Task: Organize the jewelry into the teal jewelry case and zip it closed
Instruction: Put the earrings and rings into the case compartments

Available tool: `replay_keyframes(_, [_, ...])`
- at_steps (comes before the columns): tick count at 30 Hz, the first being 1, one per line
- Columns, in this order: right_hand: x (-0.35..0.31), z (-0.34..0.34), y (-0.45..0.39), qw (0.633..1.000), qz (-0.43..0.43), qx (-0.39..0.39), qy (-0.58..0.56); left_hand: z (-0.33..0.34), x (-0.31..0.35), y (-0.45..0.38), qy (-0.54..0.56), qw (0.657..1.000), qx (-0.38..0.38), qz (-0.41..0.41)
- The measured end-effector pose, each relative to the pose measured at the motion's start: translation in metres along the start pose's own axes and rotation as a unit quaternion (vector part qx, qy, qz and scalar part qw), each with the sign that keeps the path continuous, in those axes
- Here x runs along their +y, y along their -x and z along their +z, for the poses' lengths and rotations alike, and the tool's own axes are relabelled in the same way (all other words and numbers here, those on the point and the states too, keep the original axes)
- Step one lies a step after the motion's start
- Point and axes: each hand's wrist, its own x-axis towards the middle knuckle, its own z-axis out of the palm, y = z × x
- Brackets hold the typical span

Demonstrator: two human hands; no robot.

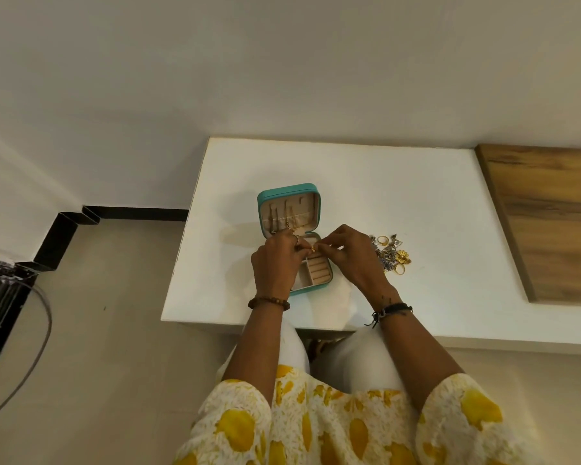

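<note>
The teal jewelry case lies open on the white table, its lid raised at the back with several chains hanging inside. The beige base shows ring rolls on its right side. My left hand and my right hand meet over the base, and their fingertips pinch a small gold earring between them. My left hand hides the left part of the base. A pile of loose gold and silver jewelry lies on the table just right of my right hand.
A wooden panel borders the table on the right. The table's front edge runs just above my knees. A grey cable and a black frame lie on the floor at the left.
</note>
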Motion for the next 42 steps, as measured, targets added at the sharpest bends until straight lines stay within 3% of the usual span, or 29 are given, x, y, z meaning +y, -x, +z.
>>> replay_keyframes(8, [-0.005, 0.015, -0.003, 0.991, 0.057, 0.065, -0.1, 0.006, 0.0, 0.0, 0.005, 1.0, 0.013, -0.021])
replay_keyframes(13, [-0.003, 0.014, -0.003, 0.979, 0.125, 0.04, -0.154, 0.01, -0.001, 0.0, 0.045, 0.998, -0.001, -0.035])
replay_keyframes(15, [0.001, 0.013, -0.003, 0.982, 0.131, 0.028, -0.135, 0.007, 0.0, 0.002, 0.103, 0.992, 0.022, -0.07])
replay_keyframes(19, [0.004, 0.01, 0.002, 0.984, 0.134, 0.021, -0.114, -0.005, -0.001, 0.012, 0.168, 0.952, 0.136, -0.215])
replay_keyframes(22, [0.004, 0.008, 0.004, 0.984, 0.137, 0.036, -0.108, -0.004, -0.003, 0.014, 0.196, 0.932, 0.114, -0.282])
replay_keyframes(25, [0.007, 0.005, 0.005, 0.985, 0.133, 0.062, -0.095, 0.004, 0.002, 0.009, 0.238, 0.923, 0.079, -0.291])
replay_keyframes(33, [0.02, -0.012, 0.009, 0.978, 0.14, 0.096, -0.119, 0.015, 0.013, 0.0, 0.23, 0.945, 0.079, -0.218])
replay_keyframes(36, [0.019, -0.024, 0.017, 0.967, 0.143, 0.127, -0.168, 0.013, 0.019, 0.005, 0.196, 0.955, 0.134, -0.179])
replay_keyframes(39, [0.032, -0.045, 0.032, 0.949, 0.156, 0.213, -0.173, 0.019, 0.039, 0.014, 0.128, 0.973, 0.179, -0.074])
replay_keyframes(42, [0.056, -0.058, 0.046, 0.935, 0.212, 0.234, -0.161, 0.042, 0.067, 0.026, 0.067, 0.989, 0.089, 0.093])
